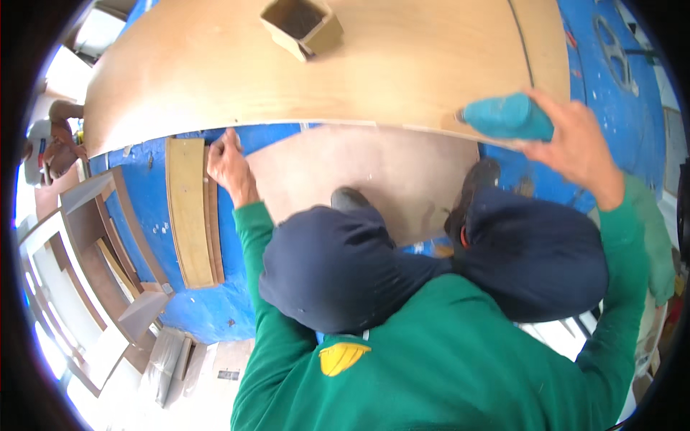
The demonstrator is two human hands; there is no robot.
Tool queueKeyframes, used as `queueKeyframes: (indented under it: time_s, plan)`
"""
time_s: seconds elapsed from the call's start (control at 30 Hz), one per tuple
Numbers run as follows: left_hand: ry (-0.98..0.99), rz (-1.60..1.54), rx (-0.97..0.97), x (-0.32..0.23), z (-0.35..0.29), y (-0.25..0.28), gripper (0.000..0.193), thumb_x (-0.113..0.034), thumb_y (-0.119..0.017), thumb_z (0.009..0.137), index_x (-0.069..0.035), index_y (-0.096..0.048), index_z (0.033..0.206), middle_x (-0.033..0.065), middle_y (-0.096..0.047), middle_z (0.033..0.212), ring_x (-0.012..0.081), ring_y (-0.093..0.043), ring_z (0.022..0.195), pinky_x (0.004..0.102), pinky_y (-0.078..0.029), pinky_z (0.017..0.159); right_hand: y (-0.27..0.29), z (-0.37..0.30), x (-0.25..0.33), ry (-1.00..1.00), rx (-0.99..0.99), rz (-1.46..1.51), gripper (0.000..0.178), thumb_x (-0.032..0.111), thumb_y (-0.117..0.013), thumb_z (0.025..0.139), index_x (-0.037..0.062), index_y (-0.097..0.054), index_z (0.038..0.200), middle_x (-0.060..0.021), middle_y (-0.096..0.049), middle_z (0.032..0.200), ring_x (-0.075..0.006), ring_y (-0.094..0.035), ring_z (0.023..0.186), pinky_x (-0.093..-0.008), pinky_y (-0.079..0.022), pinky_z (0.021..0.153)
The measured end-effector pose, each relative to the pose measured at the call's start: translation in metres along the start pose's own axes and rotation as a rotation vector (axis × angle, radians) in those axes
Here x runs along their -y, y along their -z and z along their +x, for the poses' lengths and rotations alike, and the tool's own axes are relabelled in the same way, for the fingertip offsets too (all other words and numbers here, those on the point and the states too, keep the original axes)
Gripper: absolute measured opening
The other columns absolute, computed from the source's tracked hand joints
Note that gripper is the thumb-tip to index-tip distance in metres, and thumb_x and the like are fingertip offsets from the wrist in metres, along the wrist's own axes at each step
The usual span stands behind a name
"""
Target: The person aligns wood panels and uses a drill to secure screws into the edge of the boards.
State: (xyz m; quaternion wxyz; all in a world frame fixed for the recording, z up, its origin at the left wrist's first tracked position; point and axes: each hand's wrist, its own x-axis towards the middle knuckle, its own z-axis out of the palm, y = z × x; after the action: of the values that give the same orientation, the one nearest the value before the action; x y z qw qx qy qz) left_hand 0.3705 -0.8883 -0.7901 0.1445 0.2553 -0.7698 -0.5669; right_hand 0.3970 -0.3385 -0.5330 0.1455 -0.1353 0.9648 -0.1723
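A large light-brown wooden board (402, 72) stretches across the far side, its near edge in front of me. My right hand (578, 147) is wrapped round a teal power drill (507, 117). The drill's tip points left, over the board close to its near edge at the right. My left hand (231, 171) is closed, with fingers curled and pressed together at the board's near edge on the left. What those fingers hold, if anything, is too small to tell. A small dark spot (236, 121) shows on the board just beyond them.
An open tan box (323, 36) with dark contents stands on the board. A black cord (522, 43) crosses the board at right. Wooden strips (188, 215) and a wooden frame (108, 266) are at left on blue sheeting (233, 316). Another person (56, 147) is at far left.
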Motion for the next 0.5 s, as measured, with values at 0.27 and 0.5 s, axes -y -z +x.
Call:
queueKeyframes:
  time_s: [0.27,0.5]
  plan:
    - [-0.632,0.953,0.667,-0.124,0.01,-0.049,0.038,-0.026,-0.071,0.096,0.004,-0.069,0.074,0.0304,-0.065,0.079,0.0505,-0.064,0.076,0.0587,-0.05,0.07,0.007,0.008,-0.002,0.003,0.009,-0.033,0.065,0.021,-0.092,0.073,0.0003,-0.068,0.129,-0.0252,-0.072,0.084,-0.046,-0.071,0.079,-0.0481,-0.057,0.071]
    - [-0.538,0.658,0.726,-0.228,0.112,-0.186,0.025,-0.021,-0.072,0.097,0.002,-0.078,0.106,0.0167,-0.077,0.081,0.028,-0.076,0.077,0.0389,-0.059,0.069,0.012,0.001,0.006,-0.028,-0.038,0.078,0.065,0.017,-0.093,0.069,0.0014,-0.068,0.128,-0.0249,-0.072,0.087,-0.0459,-0.071,0.08,-0.0473,-0.055,0.07]
